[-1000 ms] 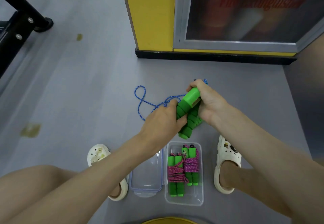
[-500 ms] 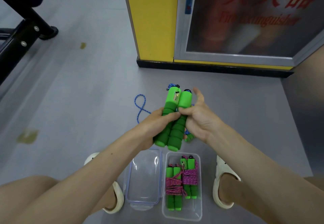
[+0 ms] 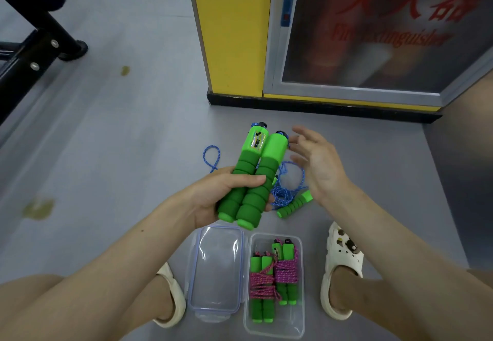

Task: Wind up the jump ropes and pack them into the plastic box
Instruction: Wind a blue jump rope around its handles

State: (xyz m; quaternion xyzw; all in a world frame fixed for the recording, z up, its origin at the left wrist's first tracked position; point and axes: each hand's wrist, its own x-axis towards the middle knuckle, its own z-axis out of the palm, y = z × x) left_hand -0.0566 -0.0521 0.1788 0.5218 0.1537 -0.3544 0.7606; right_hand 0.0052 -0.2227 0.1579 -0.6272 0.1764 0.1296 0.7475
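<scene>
My left hand (image 3: 213, 196) grips two green foam jump-rope handles (image 3: 253, 177) held side by side, tips pointing away from me. Their blue rope (image 3: 286, 188) trails loose on the grey floor beneath, with a loop (image 3: 212, 156) off to the left. My right hand (image 3: 317, 164) hovers open just right of the handles, touching nothing. A further green handle (image 3: 294, 204) lies on the floor by the blue rope. The clear plastic box (image 3: 300, 287) sits near my feet and holds two wound bundles with pink rope (image 3: 272, 279).
The box's clear lid (image 3: 216, 268) lies just left of it. My white clogs (image 3: 341, 268) flank the box and lid. A yellow cabinet (image 3: 232, 33) with a glass door stands ahead. Black gym equipment (image 3: 32, 47) is at the far left.
My right hand has let go of the handles and drawn away to the right, fingers spread. The left hand alone now holds both handles, raised and straightened.
</scene>
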